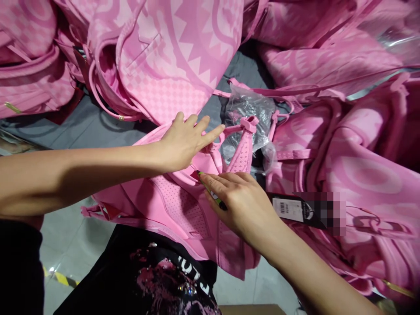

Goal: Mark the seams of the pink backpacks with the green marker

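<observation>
A pink backpack (151, 201) lies in front of me with its mesh-padded back panel and straps facing up. My left hand (185, 142) rests on its upper edge with fingers spread, holding nothing that I can see. Closed around a slim tool with a green and black handle (216, 200) is my right hand (243, 205). The tool's narrow end points at the backpack just below my left palm. Its exact kind is hidden by my fingers. A mesh shoulder strap (241, 157) stands up beyond my right hand.
A clear plastic bag (251, 109) of small dark pieces lies behind the strap. Large pink patterned backpacks (183, 48) crowd the back and both sides of the grey surface (49, 131). A black hang tag (306, 212) with a barcode lies right of my right hand.
</observation>
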Action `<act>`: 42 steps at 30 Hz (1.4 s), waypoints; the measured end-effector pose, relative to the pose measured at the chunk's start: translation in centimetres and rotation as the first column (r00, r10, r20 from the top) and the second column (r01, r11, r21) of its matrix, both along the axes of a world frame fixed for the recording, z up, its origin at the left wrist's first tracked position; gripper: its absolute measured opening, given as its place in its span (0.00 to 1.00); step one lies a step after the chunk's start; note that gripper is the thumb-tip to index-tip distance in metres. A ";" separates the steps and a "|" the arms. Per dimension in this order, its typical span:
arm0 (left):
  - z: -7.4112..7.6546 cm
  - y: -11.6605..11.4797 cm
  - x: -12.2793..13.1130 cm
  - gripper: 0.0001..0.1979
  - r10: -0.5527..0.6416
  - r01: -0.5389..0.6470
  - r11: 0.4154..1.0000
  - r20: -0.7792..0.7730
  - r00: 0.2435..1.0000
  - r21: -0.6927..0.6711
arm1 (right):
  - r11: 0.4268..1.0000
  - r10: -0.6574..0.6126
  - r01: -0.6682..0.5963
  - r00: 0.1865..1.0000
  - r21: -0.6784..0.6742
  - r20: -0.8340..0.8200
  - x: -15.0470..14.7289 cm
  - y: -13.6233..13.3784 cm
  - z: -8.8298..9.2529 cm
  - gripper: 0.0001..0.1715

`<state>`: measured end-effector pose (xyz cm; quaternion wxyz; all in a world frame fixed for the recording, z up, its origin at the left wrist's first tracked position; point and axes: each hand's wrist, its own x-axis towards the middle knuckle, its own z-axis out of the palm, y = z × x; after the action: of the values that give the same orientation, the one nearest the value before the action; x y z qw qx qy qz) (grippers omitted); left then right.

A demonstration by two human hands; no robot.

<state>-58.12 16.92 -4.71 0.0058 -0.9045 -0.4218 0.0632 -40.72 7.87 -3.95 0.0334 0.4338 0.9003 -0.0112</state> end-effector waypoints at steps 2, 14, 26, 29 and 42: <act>0.2 0.0 -0.1 0.47 0.004 -0.004 1.000 0.014 1.000 -0.009 | 1.000 0.001 -0.001 1.000 -0.001 -0.002 0.0 0.0 0.1 0.19; 2.8 1.0 -1.7 0.50 0.067 -0.088 0.986 -0.148 0.987 -0.141 | 0.999 -0.032 0.030 0.995 -0.028 -0.090 0.4 -0.4 0.3 0.17; 1.6 0.7 -2.1 0.47 0.065 -0.069 0.994 -0.058 0.996 -0.082 | 0.994 -0.032 0.009 0.976 -0.107 -0.217 -0.9 1.1 -0.4 0.15; 1.4 0.7 -2.2 0.46 0.070 -0.072 0.993 -0.018 0.997 -0.090 | 0.999 0.004 -0.009 0.988 -0.033 -0.156 -1.4 0.9 -0.4 0.17; 0.5 1.0 -2.5 0.43 0.037 -0.033 0.998 0.071 0.997 -0.062 | 0.997 0.018 -0.021 0.999 -0.080 -0.039 -2.2 1.4 0.7 0.16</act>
<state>-60.60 17.89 -4.23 -0.0378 -0.8984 -0.4355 0.0435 -42.89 9.31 -3.30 0.0337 0.4232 0.9037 -0.0552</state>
